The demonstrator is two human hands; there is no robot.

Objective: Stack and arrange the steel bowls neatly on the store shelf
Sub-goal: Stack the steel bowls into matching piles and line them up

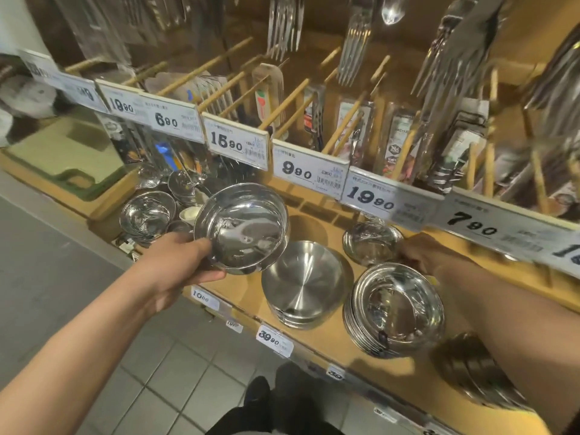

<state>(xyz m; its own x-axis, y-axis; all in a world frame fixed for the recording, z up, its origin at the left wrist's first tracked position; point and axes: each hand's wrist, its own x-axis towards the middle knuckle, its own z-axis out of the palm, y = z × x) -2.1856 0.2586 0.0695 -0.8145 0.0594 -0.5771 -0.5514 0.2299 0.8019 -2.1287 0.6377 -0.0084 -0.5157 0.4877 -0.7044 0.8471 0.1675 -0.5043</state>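
My left hand [175,262] grips a shiny steel bowl [241,227] by its near rim and holds it tilted above the wooden shelf [238,293]. Just right of it sits a stack of brushed steel bowls [306,284]. A stack of polished bowls [395,309] stands further right, near the shelf's front edge. Behind that stack lies a small steel bowl [372,243], and my right hand [433,255] reaches in beside it, fingers at its right edge. Whether those fingers hold it is hidden. More steel bowls [147,215] sit at the shelf's left end.
An upper rail of price tags [310,171] overhangs the shelf, with packaged cutlery and wooden dividers behind it. Forks [354,45] hang above. Another blurred bowl stack [480,372] sits under my right forearm. A green tray [72,161] lies far left. Tiled floor below.
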